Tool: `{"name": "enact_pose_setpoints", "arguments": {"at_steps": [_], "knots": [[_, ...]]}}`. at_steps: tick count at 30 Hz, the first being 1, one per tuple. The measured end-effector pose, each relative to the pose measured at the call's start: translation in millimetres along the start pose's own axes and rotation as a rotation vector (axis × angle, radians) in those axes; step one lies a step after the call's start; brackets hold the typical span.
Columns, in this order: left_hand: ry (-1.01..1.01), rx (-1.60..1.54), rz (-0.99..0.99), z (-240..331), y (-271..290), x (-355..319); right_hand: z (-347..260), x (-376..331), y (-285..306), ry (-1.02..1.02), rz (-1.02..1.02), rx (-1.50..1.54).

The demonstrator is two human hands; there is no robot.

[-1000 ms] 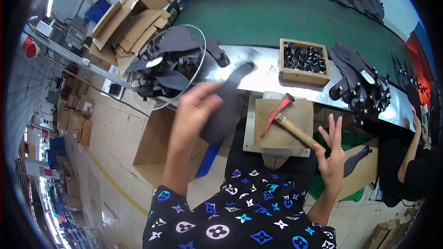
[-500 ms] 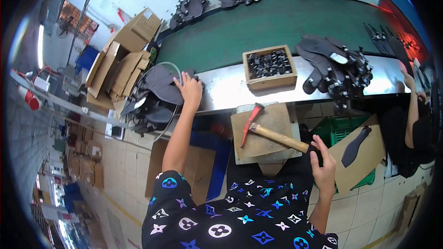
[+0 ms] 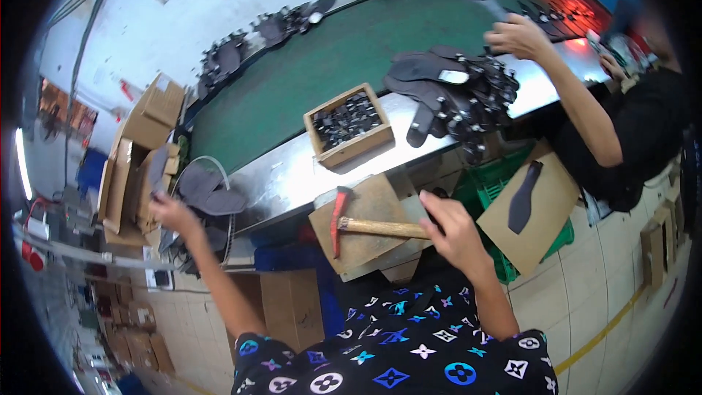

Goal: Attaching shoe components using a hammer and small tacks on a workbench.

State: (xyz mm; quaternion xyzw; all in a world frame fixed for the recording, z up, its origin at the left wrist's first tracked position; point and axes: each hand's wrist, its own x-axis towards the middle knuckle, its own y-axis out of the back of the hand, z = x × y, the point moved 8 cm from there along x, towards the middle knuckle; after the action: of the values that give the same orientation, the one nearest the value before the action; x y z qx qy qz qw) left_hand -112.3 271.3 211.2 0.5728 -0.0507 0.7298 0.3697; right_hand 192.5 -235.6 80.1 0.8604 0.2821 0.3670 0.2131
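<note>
The grey sole (image 3: 156, 170) is at the left of the frame, seemingly pinched in your left grip (image 3: 172, 214). Pinch lightly and keep it off the pile (image 3: 201, 190) so nothing snags. Your right grip (image 3: 455, 234) is by the hammer (image 3: 380, 227); I can't tell if it's holding on. Before, your left grip was on the pile's right side. Another person's hand (image 3: 518, 36) now reaches in, upper right.

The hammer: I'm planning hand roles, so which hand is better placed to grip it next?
Probably the right hand: it's open beside the hammer's handle; the left hand is farther off, apparently holding a dark sole.
</note>
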Motion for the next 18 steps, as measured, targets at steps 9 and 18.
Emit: {"name": "enact_pose_setpoints", "arguments": {"at_steps": [9, 18], "knots": [[0.082, -0.093, -0.603, -187, -42, 30, 95, 143, 97, -0.127, 0.558, -0.207], [-0.098, 0.267, -0.347, -44, 14, -19, 159, 199, 30, -0.193, -0.189, -0.409]]}}
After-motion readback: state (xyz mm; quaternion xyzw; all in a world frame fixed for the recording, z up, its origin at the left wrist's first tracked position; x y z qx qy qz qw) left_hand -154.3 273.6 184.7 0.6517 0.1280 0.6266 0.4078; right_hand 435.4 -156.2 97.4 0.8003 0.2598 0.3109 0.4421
